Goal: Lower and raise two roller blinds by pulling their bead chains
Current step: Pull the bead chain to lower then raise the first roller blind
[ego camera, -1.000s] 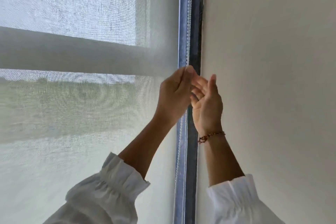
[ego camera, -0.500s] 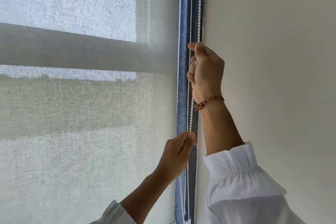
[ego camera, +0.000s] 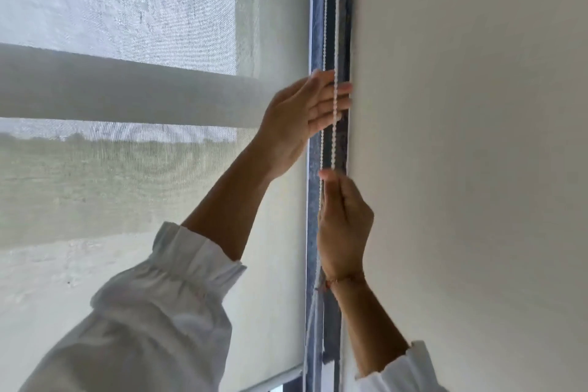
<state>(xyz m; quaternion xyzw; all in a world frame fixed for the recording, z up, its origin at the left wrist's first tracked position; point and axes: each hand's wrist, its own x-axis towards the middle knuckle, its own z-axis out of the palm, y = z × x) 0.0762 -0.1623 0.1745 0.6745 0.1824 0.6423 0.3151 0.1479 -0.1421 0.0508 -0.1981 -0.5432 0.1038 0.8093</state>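
One blind (ego camera: 133, 169) in view, pale see-thru mesh, covering nearly whole window; bottom bar (ego camera: 273, 382) low at lower edge of frame. One horizontal window bar (ego camera: 127, 89) showing as grey band thru fabric.

One bead chain (ego camera: 334, 41), white, hanging as 2 strands side by side in the narrow blue-grey gap (ego camera: 316, 25) btwn blind edge and wall (ego camera: 461, 137). Both strands run from top of frame down past both hands; lower part blurred, ends not clear.

2 hands, both bare, both up at the chain:
- Left hand (ego camera: 296, 124): higher one, palm twd wall, 4 fingers (ego camera: 342, 95) stretched out flat and spread a little, reaching across gap w/ tips at wall edge. Right strand crosses in front of the fingers; left strand passes at thumb/index side. Not closed round anything – fingers straight, nothing pinched that can be seen.
- Right hand (ego camera: 345, 226): lower, just below left, back of hand twd camera, fingers curled in. Thumb and index tips meet at top of hand right where strands come down, so looks pinched on chain; which strand, can't tell – blurred.

Hands apart, small gap btwn them, chain strands bridging it.

2 white sleeves w/ gathered cuffs: left sleeve (ego camera: 152, 312) pushed to mid-forearm, right sleeve (ego camera: 404, 372) only just in at bottom edge. One thin reddish bracelet (ego camera: 342, 280) on right wrist.

Second blind not in view.
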